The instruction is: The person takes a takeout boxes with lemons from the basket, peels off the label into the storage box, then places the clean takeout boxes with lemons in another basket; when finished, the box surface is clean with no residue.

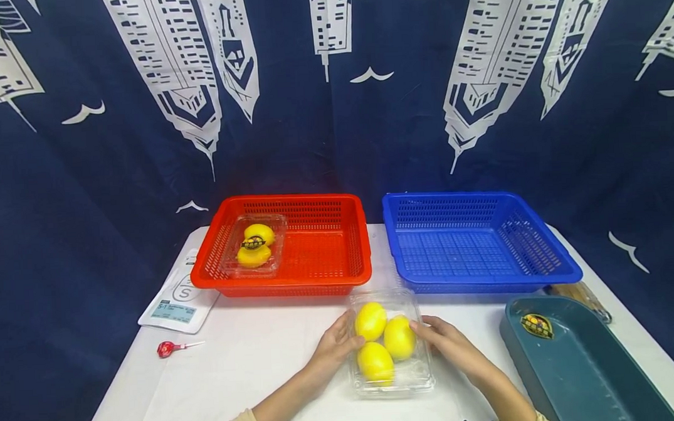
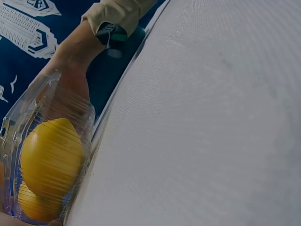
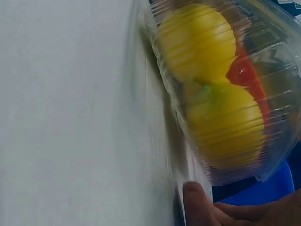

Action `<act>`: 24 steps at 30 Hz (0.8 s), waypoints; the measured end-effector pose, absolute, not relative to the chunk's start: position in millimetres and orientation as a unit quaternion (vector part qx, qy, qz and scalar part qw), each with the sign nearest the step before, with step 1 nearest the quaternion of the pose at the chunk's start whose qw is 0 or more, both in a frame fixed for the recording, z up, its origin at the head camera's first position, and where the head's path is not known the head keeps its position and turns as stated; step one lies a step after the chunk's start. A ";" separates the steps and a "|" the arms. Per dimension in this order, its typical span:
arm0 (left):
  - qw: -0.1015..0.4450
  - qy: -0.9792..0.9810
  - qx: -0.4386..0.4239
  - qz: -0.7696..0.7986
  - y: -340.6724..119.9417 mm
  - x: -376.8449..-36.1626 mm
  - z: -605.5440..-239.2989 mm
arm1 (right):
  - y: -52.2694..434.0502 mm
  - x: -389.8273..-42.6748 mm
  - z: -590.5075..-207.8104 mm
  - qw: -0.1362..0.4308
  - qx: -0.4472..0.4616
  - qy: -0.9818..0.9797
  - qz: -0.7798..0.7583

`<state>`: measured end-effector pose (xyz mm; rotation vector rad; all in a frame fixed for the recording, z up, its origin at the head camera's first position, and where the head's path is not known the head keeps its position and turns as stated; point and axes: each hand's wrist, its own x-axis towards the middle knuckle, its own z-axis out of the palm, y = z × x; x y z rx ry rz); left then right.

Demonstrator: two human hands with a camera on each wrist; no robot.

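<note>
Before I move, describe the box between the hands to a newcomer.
On the table, find the red basket and blue basket. Nearer the camera, between left hand and right hand, is a clear box. It shows three lemons; the red basket's box shows two.

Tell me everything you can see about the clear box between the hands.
The clear box looks like thin see-through plastic with ribbed walls and rounded corners. Three yellow lemons show inside. The left hand holds its left side, the right hand its right, over the white table. Whether it is lifted or closed, I can't tell.
</note>
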<state>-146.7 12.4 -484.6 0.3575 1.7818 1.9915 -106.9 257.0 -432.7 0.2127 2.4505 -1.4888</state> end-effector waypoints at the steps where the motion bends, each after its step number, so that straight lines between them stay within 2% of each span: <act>1: 0.220 0.647 0.127 0.719 12.5 -146.7 -484.7 | 256.1 -106.6 -433.1 0.138 0.071 0.838 -0.522; 8: 0.220 0.650 0.125 0.716 12.5 -147.1 -486.5 | 254.1 -108.0 -437.4 0.197 0.034 0.779 -0.595; 17: 0.218 0.648 0.129 0.719 12.2 -146.8 -487.3 | 260.2 -112.8 -442.6 0.211 0.004 0.760 -0.615; 24: 0.237 0.633 0.126 0.726 10.6 -144.8 -483.3 | 264.1 -115.1 -450.8 0.218 0.003 0.740 -0.637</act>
